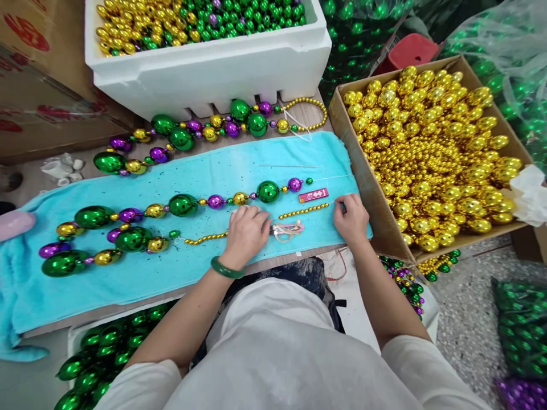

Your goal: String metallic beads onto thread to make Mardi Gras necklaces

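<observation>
My left hand (247,232), with a green bangle on the wrist, rests closed on the turquoise towel (171,267) over a string of small gold beads (205,238). My right hand (351,217) pinches the thread end of that gold strand (303,212) at the towel's right edge. Between the hands lie small scissors with a pale ribbon (287,230). A pink lighter (313,195) lies just above the strand. A long string of big green, gold and purple beads (183,205) stretches across the towel to the left.
A cardboard box of gold beads (431,154) stands at right. A white foam box (205,68) of mixed beads sits at the back, with another finished bead string (205,130) before it. Green beads fill a tray (106,347) near my knee and bags at right.
</observation>
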### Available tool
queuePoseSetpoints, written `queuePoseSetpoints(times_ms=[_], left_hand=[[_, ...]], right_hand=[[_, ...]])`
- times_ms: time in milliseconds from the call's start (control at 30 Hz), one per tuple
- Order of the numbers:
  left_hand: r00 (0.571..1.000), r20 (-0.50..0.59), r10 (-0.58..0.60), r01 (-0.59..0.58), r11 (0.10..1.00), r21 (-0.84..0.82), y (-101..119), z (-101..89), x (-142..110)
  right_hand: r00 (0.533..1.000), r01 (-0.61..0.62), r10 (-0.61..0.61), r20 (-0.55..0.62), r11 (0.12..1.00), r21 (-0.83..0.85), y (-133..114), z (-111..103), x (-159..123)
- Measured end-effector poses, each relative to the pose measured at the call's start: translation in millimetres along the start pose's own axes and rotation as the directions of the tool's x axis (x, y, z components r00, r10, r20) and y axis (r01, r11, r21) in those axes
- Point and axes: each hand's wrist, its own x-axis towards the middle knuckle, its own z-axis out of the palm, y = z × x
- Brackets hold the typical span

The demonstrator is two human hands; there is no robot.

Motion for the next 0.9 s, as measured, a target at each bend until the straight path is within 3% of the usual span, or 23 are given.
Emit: queuePoseSetpoints(times_ms=[267,633,900], left_hand=[[0.995,0.042,0.091,-0.090,0.996,-0.018,28,13.1,20],[0.998,0.023,-0.054,0.052,0.996,0.073,2,-0.4,2],[0.993,0.023,0.118,-0.117,0.993,-0.032,38,12.1,25]], right_hand=[[1.000,0.000,0.000,0.009,1.000,-0.007,0,-1,1],[1.000,-0.004,0.004,0.004,1.000,-0.001,1,1,0],[1.000,-0.014,0.014,0.012,1.000,-0.013,-2,-2,0]])
